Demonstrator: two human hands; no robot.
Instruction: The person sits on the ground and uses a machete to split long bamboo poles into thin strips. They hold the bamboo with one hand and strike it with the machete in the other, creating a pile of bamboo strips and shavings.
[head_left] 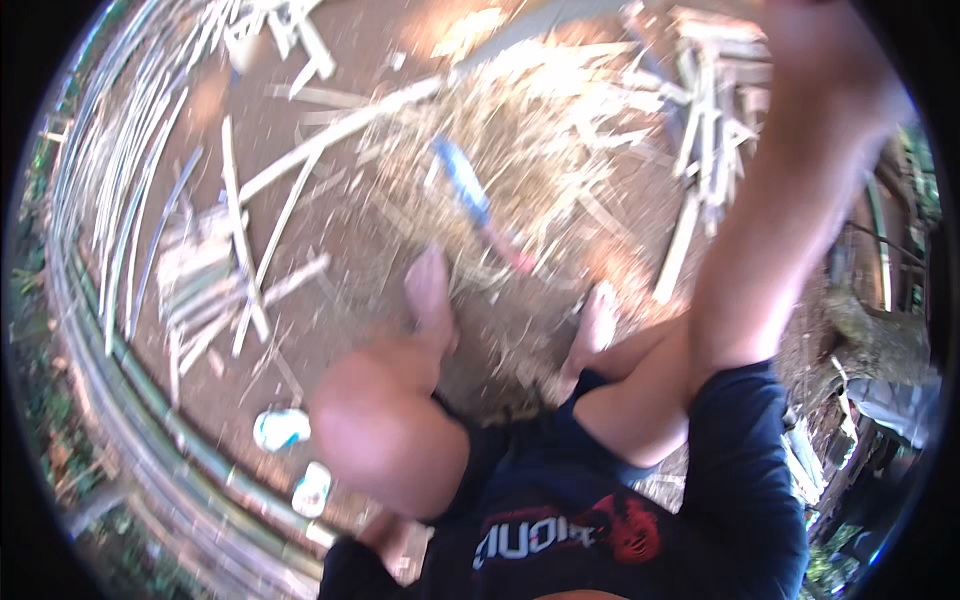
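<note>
I sit on the ground with bare feet (430, 290) stretched out and my left knee (385, 440) raised. My right forearm (790, 200) is lifted toward the upper right, and its hand passes out of the picture at the top edge. A bit of skin low under the knee may be my left hand (388, 540); it is blurred and mostly hidden, and its grip cannot be made out. A blue-handled tool (465, 185) with a pink end lies on the shavings ahead of my feet, and neither hand touches it.
Split bamboo strips (240, 230) and pale shavings (540, 130) litter the brown earth. Long bamboo poles (100, 230) curve along the left. More cut pieces (705, 130) are piled at the upper right. Two white sandals (282, 428) lie left of my knee.
</note>
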